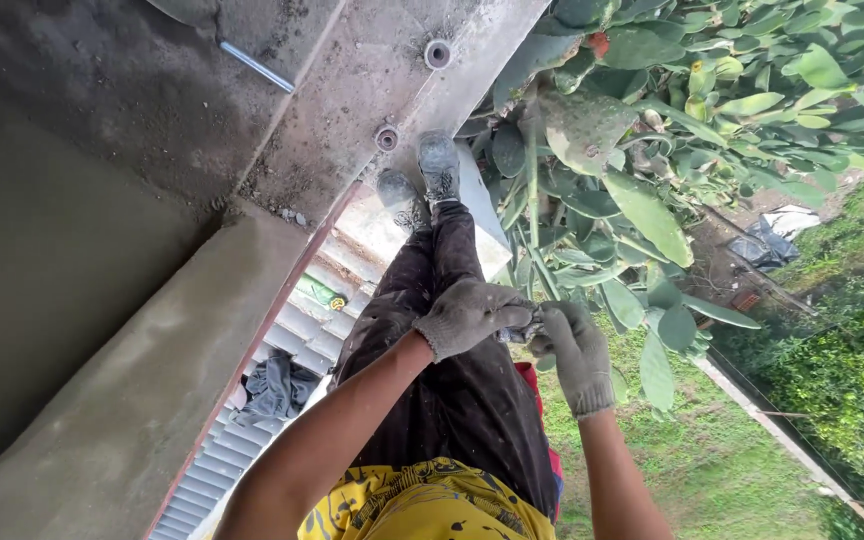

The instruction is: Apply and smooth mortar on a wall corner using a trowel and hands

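Gloves point(472, 315) look soft and floppy, best pinched at the cuff. We wear them just above our dusty shoes point(422, 180). Our left hand point(467, 318) and right hand point(574, 355) squeeze tight on a small grey thing point(522, 325) between them.

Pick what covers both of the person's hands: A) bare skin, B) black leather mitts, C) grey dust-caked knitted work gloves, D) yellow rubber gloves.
C: the left hand and the right hand both wear grey, dust-caked knitted work gloves, meeting around a small object that is too hidden to identify.
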